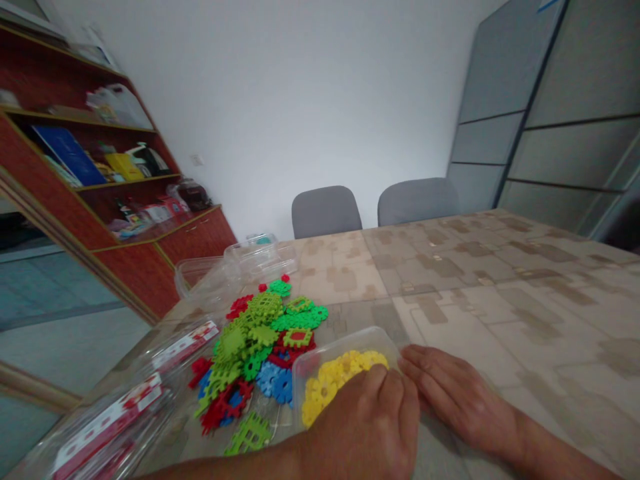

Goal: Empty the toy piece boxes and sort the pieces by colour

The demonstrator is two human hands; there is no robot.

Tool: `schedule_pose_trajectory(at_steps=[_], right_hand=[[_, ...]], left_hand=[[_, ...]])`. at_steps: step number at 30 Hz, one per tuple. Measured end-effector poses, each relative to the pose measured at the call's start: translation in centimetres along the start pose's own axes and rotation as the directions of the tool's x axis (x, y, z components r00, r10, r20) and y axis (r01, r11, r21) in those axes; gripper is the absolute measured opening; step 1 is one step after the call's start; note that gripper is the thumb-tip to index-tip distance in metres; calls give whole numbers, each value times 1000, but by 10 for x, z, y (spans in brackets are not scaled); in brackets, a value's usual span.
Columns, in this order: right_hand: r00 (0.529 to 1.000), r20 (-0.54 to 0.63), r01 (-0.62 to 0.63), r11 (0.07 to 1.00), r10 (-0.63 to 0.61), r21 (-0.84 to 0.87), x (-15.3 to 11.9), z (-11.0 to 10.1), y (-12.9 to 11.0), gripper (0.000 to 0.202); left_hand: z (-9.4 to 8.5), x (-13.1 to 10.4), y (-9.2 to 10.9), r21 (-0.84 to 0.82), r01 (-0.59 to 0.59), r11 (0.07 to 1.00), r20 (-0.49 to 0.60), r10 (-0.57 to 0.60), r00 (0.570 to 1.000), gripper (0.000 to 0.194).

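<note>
Yellow pieces (325, 385) in a clear tub (345, 341), at ten o'clock from the nearer left hand (374, 407), which curls over them, grasp hidden; right hand (450, 393), fingers extended, at the tub's three-o'clock wall; multicoloured pieces (250, 340) at ten.

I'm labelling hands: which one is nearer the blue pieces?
Left: the left hand is right of the blue pieces, over the container; the right hand is farther right, by its right wall.

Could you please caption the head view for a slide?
Left hand over a tub of yellow pieces, right hand beside it.
</note>
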State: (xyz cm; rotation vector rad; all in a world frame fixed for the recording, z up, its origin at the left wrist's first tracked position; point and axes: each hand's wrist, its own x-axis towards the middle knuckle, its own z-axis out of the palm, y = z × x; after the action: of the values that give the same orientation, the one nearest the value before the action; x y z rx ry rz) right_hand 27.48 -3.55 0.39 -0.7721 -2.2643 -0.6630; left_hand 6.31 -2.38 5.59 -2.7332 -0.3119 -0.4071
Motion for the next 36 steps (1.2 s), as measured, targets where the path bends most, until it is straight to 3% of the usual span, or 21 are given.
schedule_pose_trajectory(at_steps=[3, 6, 9, 11, 15, 17, 20, 23, 25, 28, 30, 32, 36], right_hand=[[1000, -17, -5, 1000, 6, 18, 4, 0, 0, 29], [1000, -13, -8, 997, 9, 71, 10, -3, 1, 28], [990, 84, -133, 955, 114, 265, 18, -9, -2, 25], [952, 172, -305, 846, 254, 438, 22, -13, -7, 26], [803, 335, -578, 508, 493, 638, 30, -12, -19, 27], [750, 418, -627, 350, 513, 696, 33, -7, -25, 18], [714, 490, -633, 163, 500, 757, 36, 0, -31, 16], [714, 519, -620, 80, 470, 781, 32, 4, -33, 26], [726, 526, -631, 125, 443, 766, 25, 5, -31, 29], [703, 547, -704, 337, 455, 625, 14, 2, -25, 25], [693, 521, -721, 497, 498, 483, 12, -5, -21, 21], [732, 449, -678, 616, 513, 401, 14, -12, -19, 24], [809, 376, -581, 709, 452, 399, 26, -15, -16, 35]], left_hand=[[2, -1, 1, 39, 18, 999, -40, -17, 999, 28], [2, -5, 0, 51, 50, 997, -195, -39, 980, 31], [-1, -8, -1, -20, 56, 998, -279, -60, 958, 31], [-3, -10, -1, -88, 84, 993, -284, -106, 953, 31], [-1, -13, 1, -121, 89, 989, -325, -124, 938, 27], [0, -15, 1, -109, 54, 993, -346, -89, 934, 25], [2, -14, 1, -99, 45, 994, -375, -79, 924, 23], [3, -9, 3, -56, 70, 996, -436, -87, 896, 19], [2, -9, 3, -31, 98, 995, -481, -101, 871, 14], [-1, -24, -1, -22, 152, 988, -449, -146, 882, 17], [-3, -44, -7, -26, 205, 978, -340, -202, 919, 25], [-2, -68, -12, -44, 307, 951, -210, -309, 928, 43], [9, -103, -14, -128, 498, 858, 88, -490, 867, 81]])
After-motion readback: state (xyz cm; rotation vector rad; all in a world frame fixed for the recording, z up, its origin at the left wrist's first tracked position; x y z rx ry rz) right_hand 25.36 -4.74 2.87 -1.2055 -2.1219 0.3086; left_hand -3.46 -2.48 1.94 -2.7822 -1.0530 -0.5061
